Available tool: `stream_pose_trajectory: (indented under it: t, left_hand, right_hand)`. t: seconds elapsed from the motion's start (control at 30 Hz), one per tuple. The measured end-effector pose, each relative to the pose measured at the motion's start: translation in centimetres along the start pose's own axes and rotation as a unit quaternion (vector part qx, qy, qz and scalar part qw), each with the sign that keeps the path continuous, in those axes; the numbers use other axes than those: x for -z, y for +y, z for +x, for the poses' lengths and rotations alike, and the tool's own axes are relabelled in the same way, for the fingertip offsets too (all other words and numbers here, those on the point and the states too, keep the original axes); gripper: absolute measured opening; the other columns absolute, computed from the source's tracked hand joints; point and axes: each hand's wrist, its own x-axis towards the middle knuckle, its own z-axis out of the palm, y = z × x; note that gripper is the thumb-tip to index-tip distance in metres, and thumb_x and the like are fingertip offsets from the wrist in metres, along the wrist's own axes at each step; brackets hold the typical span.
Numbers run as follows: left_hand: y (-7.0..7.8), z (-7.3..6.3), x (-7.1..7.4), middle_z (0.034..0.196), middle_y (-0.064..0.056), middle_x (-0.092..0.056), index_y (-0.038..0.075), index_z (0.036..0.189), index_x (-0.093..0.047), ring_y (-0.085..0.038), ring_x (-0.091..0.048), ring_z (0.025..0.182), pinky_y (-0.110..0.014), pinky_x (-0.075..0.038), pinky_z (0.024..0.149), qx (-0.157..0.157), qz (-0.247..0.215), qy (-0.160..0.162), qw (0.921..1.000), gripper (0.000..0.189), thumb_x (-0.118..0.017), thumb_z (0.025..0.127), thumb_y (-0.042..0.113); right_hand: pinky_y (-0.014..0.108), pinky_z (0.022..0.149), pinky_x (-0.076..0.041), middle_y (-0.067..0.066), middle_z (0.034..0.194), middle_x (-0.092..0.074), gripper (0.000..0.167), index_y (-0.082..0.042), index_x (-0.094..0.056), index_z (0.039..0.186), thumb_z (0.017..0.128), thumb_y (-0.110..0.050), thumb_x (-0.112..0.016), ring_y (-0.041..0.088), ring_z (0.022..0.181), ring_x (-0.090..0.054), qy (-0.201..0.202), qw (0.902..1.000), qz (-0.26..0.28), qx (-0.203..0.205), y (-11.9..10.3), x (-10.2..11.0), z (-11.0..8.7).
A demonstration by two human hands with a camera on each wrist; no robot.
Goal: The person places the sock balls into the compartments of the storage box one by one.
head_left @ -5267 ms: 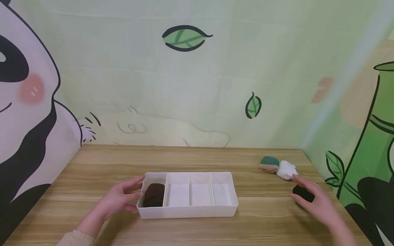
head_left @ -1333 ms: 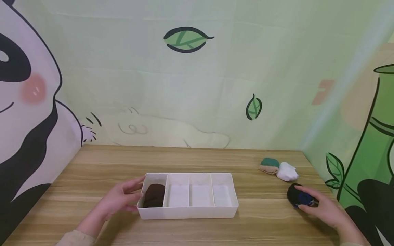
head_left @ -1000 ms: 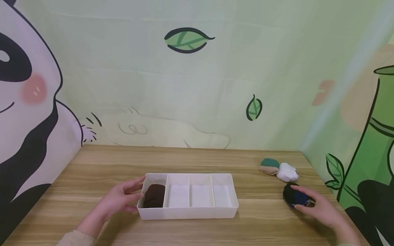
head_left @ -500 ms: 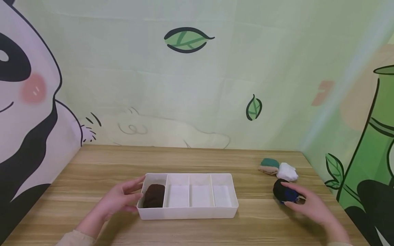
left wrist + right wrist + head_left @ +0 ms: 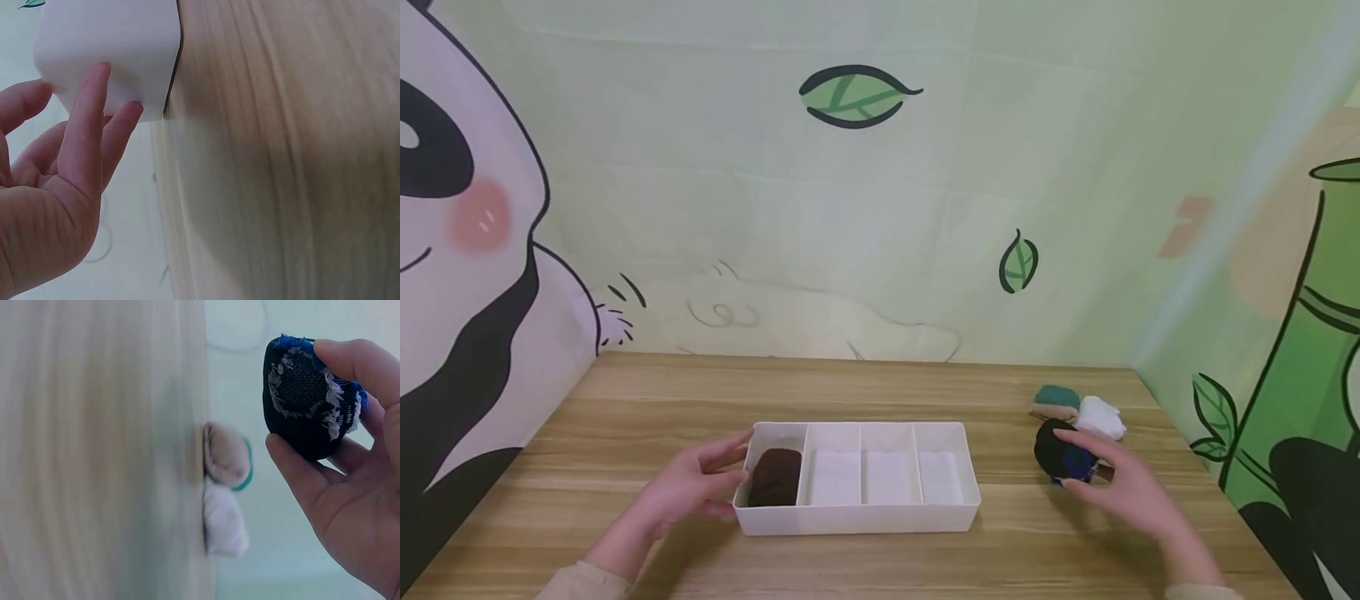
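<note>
My right hand (image 5: 1123,483) pinches a rolled-up black sock (image 5: 1058,450) between thumb and fingers, above the table. In the right wrist view, blue and white loose threads show on this sock (image 5: 300,394). My left hand (image 5: 688,483) touches the left end of a white box (image 5: 857,518) with its fingertips. The left wrist view shows those fingers lightly bent against the box's end wall (image 5: 119,37). Several compartments divide the box. A folded dark brown sock (image 5: 777,477) lies in the leftmost one; the others hold nothing.
Behind the held sock, a green and beige folded sock (image 5: 1056,400) and a white rolled sock (image 5: 1102,417) lie side by side on the wooden table (image 5: 880,387). A printed cloth backdrop (image 5: 737,208) rises behind the table's far edge.
My right hand has picked up the black sock from the table's right side and moved it left, towards the box. The left hand and the box have stayed in place.
</note>
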Motion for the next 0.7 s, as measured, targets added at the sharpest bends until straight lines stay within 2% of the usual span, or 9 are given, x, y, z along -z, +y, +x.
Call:
stream_pose_trajectory:
  t: [0.07,0.13,0.5,0.7]
  left_hand:
    - [0.0,0.0,0.0,0.149,-0.037,-0.031,0.001,0.153,-0.031,-0.038,-0.062,0.109,-0.048,-0.060,0.075,0.000,0.000,0.001,1.0000,0.068,-0.065,0.095,0.007]
    - [0.1,0.0,0.0,0.149,-0.037,-0.031,0.001,0.153,-0.031,-0.038,-0.062,0.110,-0.048,-0.060,0.075,0.001,0.000,0.001,1.0000,0.068,-0.066,0.095,0.007]
    - [0.3,-0.1,-0.1,0.148,-0.037,-0.032,0.000,0.153,-0.032,-0.038,-0.061,0.110,-0.048,-0.060,0.074,0.003,0.005,0.005,1.0000,0.068,-0.067,0.094,0.007]
    - [0.2,-0.1,-0.1,0.148,-0.036,-0.033,0.001,0.152,-0.033,-0.038,-0.060,0.112,-0.048,-0.060,0.074,0.004,0.009,0.008,0.9999,0.068,-0.067,0.094,0.008]
  right_hand:
    - [0.016,0.087,-0.048,0.023,0.135,-0.055,0.058,-0.012,-0.062,0.134,0.080,-0.012,-0.084,0.038,0.118,-0.052,0.001,1.0000,0.004,0.007,-0.8,-0.2,0.3]
    - [0.016,0.087,-0.048,0.023,0.136,-0.054,0.058,-0.011,-0.062,0.133,0.080,-0.010,-0.084,0.041,0.119,-0.051,0.003,0.9998,0.010,0.017,-1.5,-0.4,0.7]
    - [0.016,0.090,-0.046,0.024,0.142,-0.049,0.060,-0.014,-0.063,0.133,0.078,-0.002,-0.083,0.041,0.123,-0.051,0.008,0.9976,0.046,0.051,-4.4,-2.2,2.2]
    - [0.026,0.092,-0.050,0.020,0.142,-0.051,0.062,-0.017,-0.063,0.133,0.076,-0.001,-0.084,0.038,0.123,-0.053,0.003,0.9968,0.035,0.071,-6.0,-3.4,3.0]
